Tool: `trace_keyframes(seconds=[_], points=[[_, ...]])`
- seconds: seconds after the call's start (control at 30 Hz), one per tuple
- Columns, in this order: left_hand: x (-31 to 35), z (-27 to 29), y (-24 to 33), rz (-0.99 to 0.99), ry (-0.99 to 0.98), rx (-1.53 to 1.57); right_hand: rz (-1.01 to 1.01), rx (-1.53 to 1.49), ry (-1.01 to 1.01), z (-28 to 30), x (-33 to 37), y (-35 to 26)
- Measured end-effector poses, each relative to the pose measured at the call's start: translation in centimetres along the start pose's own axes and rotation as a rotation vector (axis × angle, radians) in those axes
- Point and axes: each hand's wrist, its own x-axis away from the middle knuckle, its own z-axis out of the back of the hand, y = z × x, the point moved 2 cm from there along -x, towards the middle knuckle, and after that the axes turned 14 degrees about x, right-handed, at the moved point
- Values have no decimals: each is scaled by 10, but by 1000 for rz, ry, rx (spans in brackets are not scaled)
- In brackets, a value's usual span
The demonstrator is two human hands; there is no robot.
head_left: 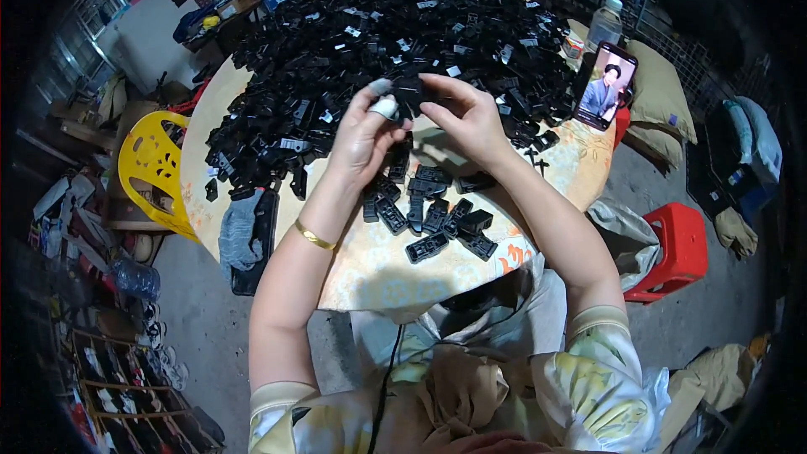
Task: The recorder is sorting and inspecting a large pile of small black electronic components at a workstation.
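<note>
My left hand [363, 136] is closed on a small black plastic part [409, 91], above the table's middle. Pale covers wrap the tips of its thumb and a finger, and a gold bangle [314, 236] circles the wrist. From the other side my right hand [472, 122] pinches at the same part with thumb and forefinger. The part's exact shape is lost against the dark heap behind it. Beneath my hands lies a loose group of black plastic parts [435, 217], near the table's front edge.
A big heap of black plastic parts [361, 42] covers the table's far side. At right, a phone [605, 88] stands before a clear bottle [604, 23]. A yellow chair [151, 160] is left, a red stool [679, 244] right. A grey glove [241, 231] lies at the left edge.
</note>
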Motion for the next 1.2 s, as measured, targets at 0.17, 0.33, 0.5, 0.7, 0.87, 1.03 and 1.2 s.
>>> trace_keyframes(seconds=[0.17,0.33,0.5,0.7,0.87,1.03,1.2], points=[[0,7,11,84,8,-7,114,124,-132,-8,-1,2],[6,-12,17,106,-103,-136,-29,48,-104,1,-4,7],[8,-8,12,82,-34,-362,-2,80,-82,-2,-3,8],[10,-10,13,-206,-45,-716,61,182,-46,-5,-1,2],[11,-9,2,-214,-5,-463,175,344,68,-4,2,-3],[15,-15,-11,-220,89,-267,510,595,257,-10,6,-11],[16,-14,0,-180,40,-249,547,551,224,-10,6,-11]])
